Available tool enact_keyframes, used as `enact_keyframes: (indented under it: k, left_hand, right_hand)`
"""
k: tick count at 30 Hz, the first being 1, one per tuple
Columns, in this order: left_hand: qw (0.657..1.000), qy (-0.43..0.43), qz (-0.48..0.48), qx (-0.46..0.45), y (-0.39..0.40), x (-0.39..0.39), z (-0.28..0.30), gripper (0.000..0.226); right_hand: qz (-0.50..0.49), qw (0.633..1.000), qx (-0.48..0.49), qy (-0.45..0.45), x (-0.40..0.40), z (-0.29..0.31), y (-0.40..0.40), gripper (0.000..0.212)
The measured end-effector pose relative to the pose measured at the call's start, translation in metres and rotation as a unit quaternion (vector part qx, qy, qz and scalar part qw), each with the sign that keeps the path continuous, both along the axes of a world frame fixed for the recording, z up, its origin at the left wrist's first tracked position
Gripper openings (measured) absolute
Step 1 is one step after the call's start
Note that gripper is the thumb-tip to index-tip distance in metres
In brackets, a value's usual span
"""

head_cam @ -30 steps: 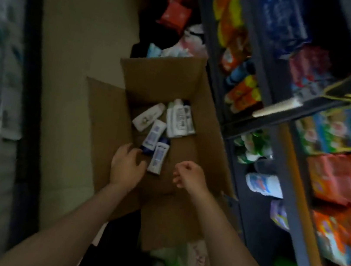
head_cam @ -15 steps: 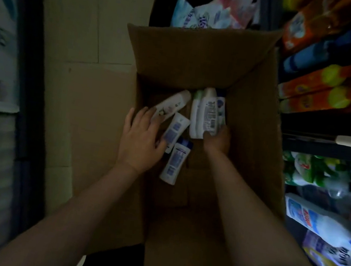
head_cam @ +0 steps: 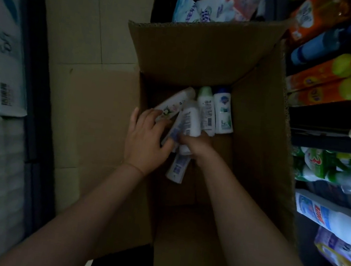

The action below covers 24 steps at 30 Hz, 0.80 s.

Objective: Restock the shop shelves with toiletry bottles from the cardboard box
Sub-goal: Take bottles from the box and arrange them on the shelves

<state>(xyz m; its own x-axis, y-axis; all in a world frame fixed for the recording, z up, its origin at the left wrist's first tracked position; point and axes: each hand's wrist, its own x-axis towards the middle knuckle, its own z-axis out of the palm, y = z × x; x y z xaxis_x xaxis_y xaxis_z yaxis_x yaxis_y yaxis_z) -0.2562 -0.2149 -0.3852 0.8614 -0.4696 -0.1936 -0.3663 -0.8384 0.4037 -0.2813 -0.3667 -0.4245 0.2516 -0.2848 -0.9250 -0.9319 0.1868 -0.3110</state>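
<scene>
An open cardboard box (head_cam: 259, 131) stands on the floor in the aisle with several white toiletry bottles lying at its far end. Both my hands are down inside it. My left hand (head_cam: 146, 140) lies on a white bottle with a flower label (head_cam: 173, 105) and a bottle with a blue label (head_cam: 173, 130), fingers curled over them. My right hand (head_cam: 195, 144) is closed around a white bottle with a barcode (head_cam: 190, 119). Beside it lie a green-capped bottle (head_cam: 206, 105) and a blue-capped bottle (head_cam: 222, 112). Another white bottle (head_cam: 177, 167) lies under my wrists.
Shop shelves on the right hold orange packs (head_cam: 333, 79), green bags (head_cam: 324, 166) and a white and blue bottle (head_cam: 326, 214). White packs (head_cam: 2, 50) fill the left shelf. Plastic packets (head_cam: 209, 8) are piled beyond the box. Tiled floor (head_cam: 83, 28) lies left of it.
Both hands have gone deeper into the box. My right hand has closed on a white bottle, and my left hand now covers the bottles beside it. The view has moved closer.
</scene>
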Motion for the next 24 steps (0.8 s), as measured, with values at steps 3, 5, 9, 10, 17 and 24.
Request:
enact_keyframes:
  k: [3, 5, 9, 10, 17, 24]
  left_hand:
    - [0.978, 0.149, 0.082, -0.123, -0.009, 0.000, 0.023, 0.059]
    - [0.895, 0.290, 0.199, -0.274, -0.021, -0.002, 0.054, 0.063]
    - [0.734, 0.424, 0.317, -0.425, -0.038, -0.007, 0.126, 0.067]
    - [0.722, 0.437, 0.311, -0.437, -0.040, -0.010, 0.142, 0.061]
    - [0.683, 0.528, 0.235, -0.447, -0.095, -0.100, 0.273, 0.052]
    - [0.701, 0.585, 0.001, -0.407, -0.151, -0.274, 0.383, 0.070]
  right_hand:
    - [0.007, 0.992, 0.058, -0.114, -0.016, 0.053, 0.016, 0.052]
    - [0.025, 0.977, 0.058, -0.203, -0.030, 0.097, 0.024, 0.051]
    - [-0.002, 0.952, 0.054, -0.301, -0.067, 0.183, 0.021, 0.041]
    - [-0.015, 0.948, 0.054, -0.313, -0.078, 0.202, 0.017, 0.032]
    - [-0.161, 0.899, -0.099, -0.395, -0.198, 0.322, -0.026, 0.003]
    - [-0.179, 0.868, -0.212, -0.412, -0.377, 0.423, -0.045, 0.018]
